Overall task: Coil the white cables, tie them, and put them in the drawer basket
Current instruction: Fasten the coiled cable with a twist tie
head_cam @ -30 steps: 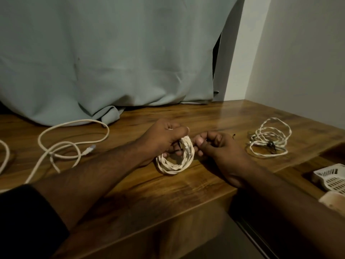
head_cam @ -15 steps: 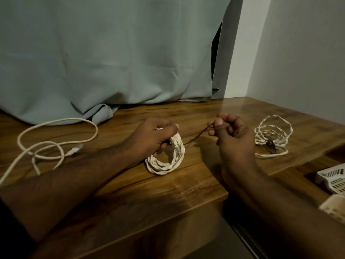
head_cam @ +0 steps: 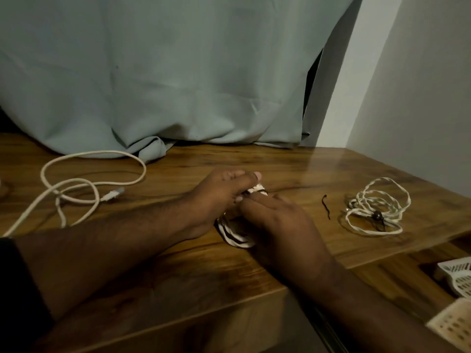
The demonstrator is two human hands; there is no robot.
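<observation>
A small coil of white cable (head_cam: 235,238) stands on the wooden tabletop (head_cam: 293,164) at its middle. My left hand (head_cam: 219,197) grips the top of that coil. My right hand (head_cam: 277,220) lies over the coil's right side, its fingertips meeting my left fingers at a thin dark tie; how it holds the tie is hidden. A second white cable coil (head_cam: 377,207), bound with a dark tie, lies to the right. A loose white cable (head_cam: 84,184) with a plug sprawls at the left.
A short dark tie (head_cam: 326,206) lies on the table between my hands and the bound coil. White lattice baskets (head_cam: 456,276) sit low at the right in an open drawer. A grey-green curtain (head_cam: 158,80) hangs behind the table; a wall stands at the right.
My right hand, raised and pulling a dark tie away from the coil half a second ago, has come back down onto the coil. My left hand keeps its grip.
</observation>
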